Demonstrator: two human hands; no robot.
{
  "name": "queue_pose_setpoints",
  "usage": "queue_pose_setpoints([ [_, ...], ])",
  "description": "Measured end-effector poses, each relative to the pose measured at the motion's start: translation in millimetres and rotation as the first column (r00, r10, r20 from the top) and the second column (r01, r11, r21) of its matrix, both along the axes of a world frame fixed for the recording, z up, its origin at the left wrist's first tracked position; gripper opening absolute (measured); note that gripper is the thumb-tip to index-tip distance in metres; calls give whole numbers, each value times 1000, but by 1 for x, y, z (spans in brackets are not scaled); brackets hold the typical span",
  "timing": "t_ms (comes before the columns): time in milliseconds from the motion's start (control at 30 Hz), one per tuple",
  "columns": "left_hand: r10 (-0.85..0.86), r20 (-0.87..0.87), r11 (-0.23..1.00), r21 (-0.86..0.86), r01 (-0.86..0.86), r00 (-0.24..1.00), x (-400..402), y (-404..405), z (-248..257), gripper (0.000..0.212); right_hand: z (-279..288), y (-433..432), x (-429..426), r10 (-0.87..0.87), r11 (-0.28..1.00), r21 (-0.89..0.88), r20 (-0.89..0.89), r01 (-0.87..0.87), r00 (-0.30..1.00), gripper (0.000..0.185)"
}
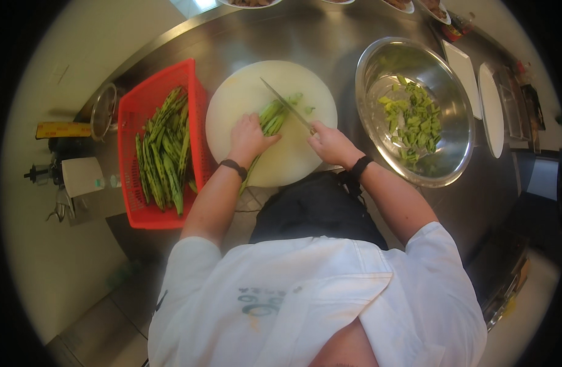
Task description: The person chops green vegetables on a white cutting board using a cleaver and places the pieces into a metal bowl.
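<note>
On a round white cutting board [230, 94] lies a small bunch of long green pods [272, 118]. My left hand [250, 137] holds the bunch down, with its thumb spread to the right. My right hand [332, 143] grips a kitchen knife [286, 105] by the handle. Its blade slants up and left across the pods. Small cut bits [309, 110] rest right of the blade. A red plastic basket [199, 114] left of the board holds several whole dark-streaked pods [164, 156]. At the right, a steel bowl [367, 108] contains short cut green pieces [421, 117].
The steel counter [281, 36] carries food plates [251, 3] along its far edge. White trays [491, 110] stand right of the bowl. Beyond the basket are a metal strainer or bowl [103, 111] and a yellow box [63, 130].
</note>
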State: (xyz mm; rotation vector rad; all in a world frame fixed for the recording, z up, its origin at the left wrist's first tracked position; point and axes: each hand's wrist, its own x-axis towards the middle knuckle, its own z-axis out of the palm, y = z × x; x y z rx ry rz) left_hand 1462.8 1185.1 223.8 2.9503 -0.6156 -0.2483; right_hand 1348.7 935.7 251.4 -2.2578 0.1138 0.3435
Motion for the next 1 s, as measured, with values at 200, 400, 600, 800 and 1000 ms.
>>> queue_pose_setpoints([
  [200, 56, -141, 998, -16, -58, 988, 11, 19, 11, 89, 7, -40, -37, -44, 998, 55, 282, 29, 958, 52],
  [400, -183, 151, 827, -511, 236, 971, 16, -81, -39, 81, -15, -72, -88, -320, 579, 610, -439, 540, 839, 38],
  [600, 287, 157, 734, -670, -112, 945, 14, -155, -94, 58, -47, -35, -56, -176, 418, 730, -518, 540, 837, 39],
  [800, 536, -50, 274, -934, -229, 843, 31, -133, -60, 34, -2, -5, -28, -87, 672, 658, -384, 339, 919, 50],
  [1000, 586, -262, -349, -935, -52, 766, 113, -26, 32, 23, 76, 43, 23, 152, 956, 205, 276, -212, 949, 53],
])
